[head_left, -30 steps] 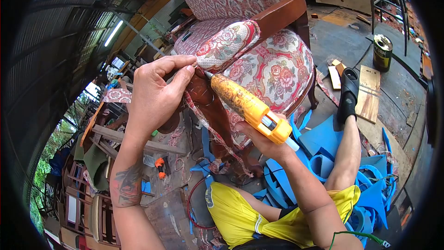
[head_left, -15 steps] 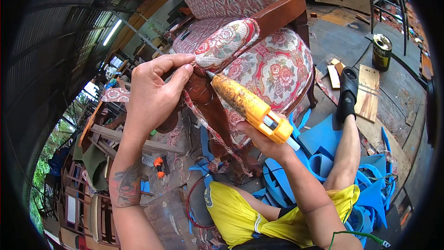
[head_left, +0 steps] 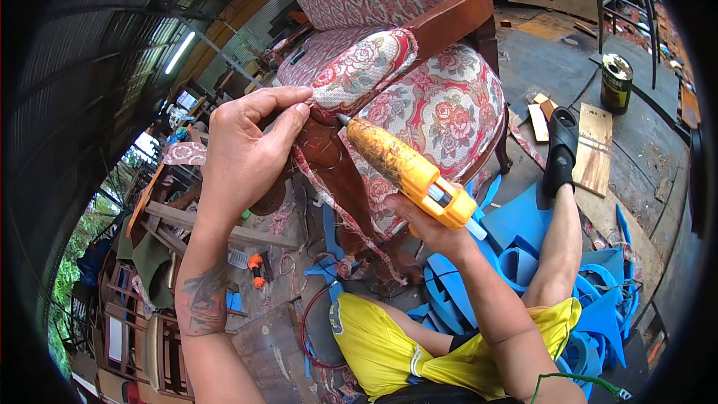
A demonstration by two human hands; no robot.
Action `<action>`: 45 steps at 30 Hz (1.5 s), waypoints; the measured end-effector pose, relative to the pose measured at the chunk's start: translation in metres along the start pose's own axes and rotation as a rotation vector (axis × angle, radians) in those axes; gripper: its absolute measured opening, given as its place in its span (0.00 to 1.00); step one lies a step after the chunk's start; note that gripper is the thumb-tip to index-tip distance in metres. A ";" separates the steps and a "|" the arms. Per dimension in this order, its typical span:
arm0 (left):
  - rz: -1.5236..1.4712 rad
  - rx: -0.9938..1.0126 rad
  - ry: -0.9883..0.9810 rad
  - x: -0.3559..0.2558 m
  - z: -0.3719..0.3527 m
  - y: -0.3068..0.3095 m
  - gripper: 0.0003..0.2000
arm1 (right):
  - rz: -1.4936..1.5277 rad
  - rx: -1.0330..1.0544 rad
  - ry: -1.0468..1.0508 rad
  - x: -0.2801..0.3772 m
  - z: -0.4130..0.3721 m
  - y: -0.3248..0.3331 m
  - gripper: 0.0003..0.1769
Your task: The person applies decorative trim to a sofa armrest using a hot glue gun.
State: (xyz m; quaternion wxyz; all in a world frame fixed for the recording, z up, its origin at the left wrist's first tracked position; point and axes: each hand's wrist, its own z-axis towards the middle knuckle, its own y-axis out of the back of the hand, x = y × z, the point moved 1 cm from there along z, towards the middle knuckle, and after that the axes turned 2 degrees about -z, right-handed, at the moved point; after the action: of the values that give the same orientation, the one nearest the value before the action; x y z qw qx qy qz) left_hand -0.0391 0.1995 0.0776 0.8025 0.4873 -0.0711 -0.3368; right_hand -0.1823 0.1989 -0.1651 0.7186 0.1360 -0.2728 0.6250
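Observation:
My right hand (head_left: 434, 228) is wrapped round a yellow hot glue gun (head_left: 404, 168), its front stained brown and a white glue stick showing at the rear. The nozzle points at the edge of a floral armrest pad (head_left: 364, 67) on a wooden armchair (head_left: 449, 22). With thumb and forefinger my left hand (head_left: 258, 131) pinches a narrow fabric trim strip (head_left: 329, 196) at the pad's front corner. The strip's loose end hangs down past the chair's front leg. Below the armrest is the floral seat (head_left: 445, 108).
Blue foam offcuts (head_left: 516, 232) lie around my leg on the right. An open can (head_left: 616, 82) and a wooden board (head_left: 593, 150) are on the floor beyond my shoe. An orange-and-black tool (head_left: 259, 269) lies lower left, near stacked wooden chair frames (head_left: 149, 344).
The glue gun's nozzle has shifted slightly right and away from the pinched strip. My left hand keeps its pinch, moved a touch left in view.

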 end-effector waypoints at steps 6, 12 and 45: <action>0.000 -0.004 0.000 0.000 0.000 0.000 0.11 | 0.085 0.042 -0.121 -0.005 -0.005 -0.001 0.12; 0.002 -0.001 0.001 -0.001 -0.001 0.000 0.11 | 0.067 0.027 -0.121 -0.004 -0.004 0.000 0.12; -0.035 -0.027 -0.015 0.001 -0.001 -0.001 0.11 | 0.024 0.100 -0.314 -0.029 -0.026 0.002 0.13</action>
State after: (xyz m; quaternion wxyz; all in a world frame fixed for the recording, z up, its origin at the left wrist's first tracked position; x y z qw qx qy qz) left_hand -0.0390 0.1992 0.0761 0.8024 0.4753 -0.0638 -0.3553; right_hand -0.1807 0.1899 -0.2028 0.6518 0.2643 -0.3520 0.6175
